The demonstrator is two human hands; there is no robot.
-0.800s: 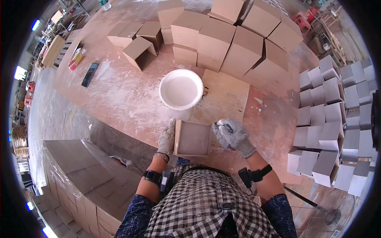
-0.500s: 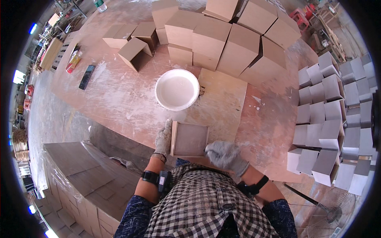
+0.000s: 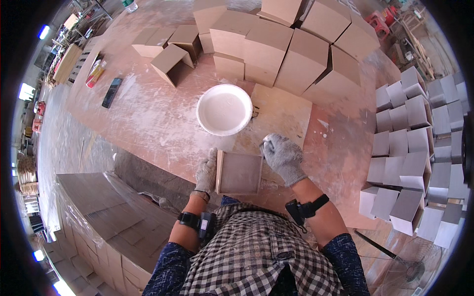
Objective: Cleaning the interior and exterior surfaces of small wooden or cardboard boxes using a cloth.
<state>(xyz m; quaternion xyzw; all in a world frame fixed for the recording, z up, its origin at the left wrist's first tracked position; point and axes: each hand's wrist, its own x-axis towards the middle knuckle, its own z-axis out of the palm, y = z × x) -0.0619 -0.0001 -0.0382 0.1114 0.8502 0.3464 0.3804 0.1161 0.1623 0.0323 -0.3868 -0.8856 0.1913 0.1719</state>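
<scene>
A shallow square box (image 3: pixel 220 173), pale-edged with a greyish inside, stands at the near edge of the table with its open side up. My gloved left hand (image 3: pixel 206 171) grips its left wall, fingers pointing away from me. At the box's far right corner is my gloved right hand (image 3: pixel 282 157), its fingers pinched together. A small dark edge shows at those fingertips, too little to name. Just beyond the box sits a round white basin (image 3: pixel 200 112) holding a whitish substance.
Brown board boxes (image 3: pixel 266 47) are stacked at the back. Many grey-white boxes (image 3: pixel 412 165) stand in rows at right. A dark remote-like object (image 3: pixel 112 92) and a red-yellow packet (image 3: pixel 95 74) lie at left. Film-wrapped boards (image 3: pixel 106 217) rise near left; a fan (image 3: pixel 412 270) stands near right.
My right hand has moved away from me, from the box's near right corner to its far right corner. The left hand keeps hold of the box. The view has shifted slightly.
</scene>
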